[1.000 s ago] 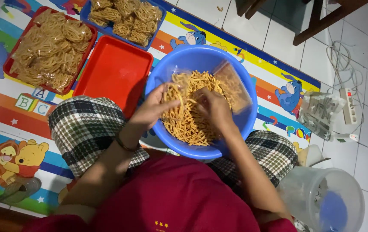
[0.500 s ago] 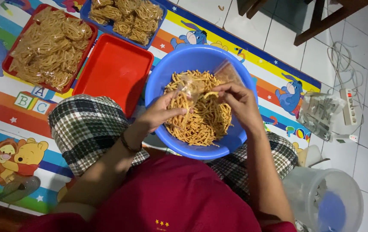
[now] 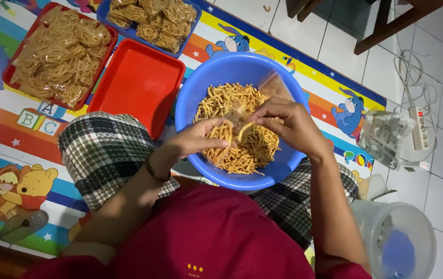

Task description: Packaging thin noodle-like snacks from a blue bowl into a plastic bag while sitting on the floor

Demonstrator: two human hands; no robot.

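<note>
Head view: a seated person works over a blue bowl [image 3: 190, 111] of fried snack sticks [image 3: 231, 155] resting in the lap.
Left hand [image 3: 200, 138]: fingers pinched on a few sticks beside the bag mouth.
Right hand [image 3: 288, 124]: fingers pinch the clear plastic bag [image 3: 270, 88], holding it open above the bowl.
Doing it well: keep the bag mouth wide and low over the bowl, feeding small pinches so strays fall back in.
Nearby: empty red tray [image 3: 138, 82] on the play mat [image 3: 4, 139].

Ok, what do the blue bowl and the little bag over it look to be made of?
The blue bowl looks like moulded plastic: uniform colour, smooth, soft sheen on the wall. The bag looks like thin clear plastic film: see-through, crinkled, glinting. Both the left hand and the right hand are at it.
</note>
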